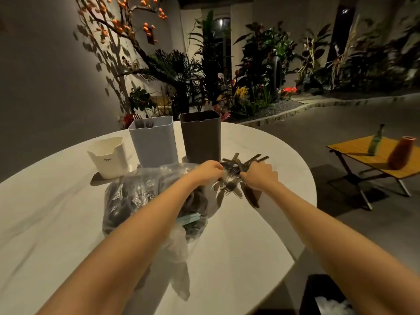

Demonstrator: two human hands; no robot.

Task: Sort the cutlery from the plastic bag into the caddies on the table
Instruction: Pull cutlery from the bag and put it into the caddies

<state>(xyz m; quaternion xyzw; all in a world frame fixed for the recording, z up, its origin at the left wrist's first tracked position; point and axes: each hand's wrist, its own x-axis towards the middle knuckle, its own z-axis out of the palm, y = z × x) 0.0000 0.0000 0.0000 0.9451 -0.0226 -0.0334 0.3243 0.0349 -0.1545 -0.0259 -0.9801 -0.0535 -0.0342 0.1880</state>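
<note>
In the head view, a loose pile of dark metal forks and knives [236, 178] lies on the round white desk [56, 212], just beside the crumpled clear plastic bag [145, 196] and in front of the tall dark grey caddy [201, 137]. The left hand [208, 170] curls its fingers into the pile; the right hand [261, 176] grips some pieces. The pieces cross each other, long axes mostly running from near-left to far-right, handles pointing away. I think tangled tines may drag extra pieces along, or a knife may slide off the near desk edge. The pale blue caddy [154, 142] already holds forks; the short white caddy [108, 158] stands left of it
</note>
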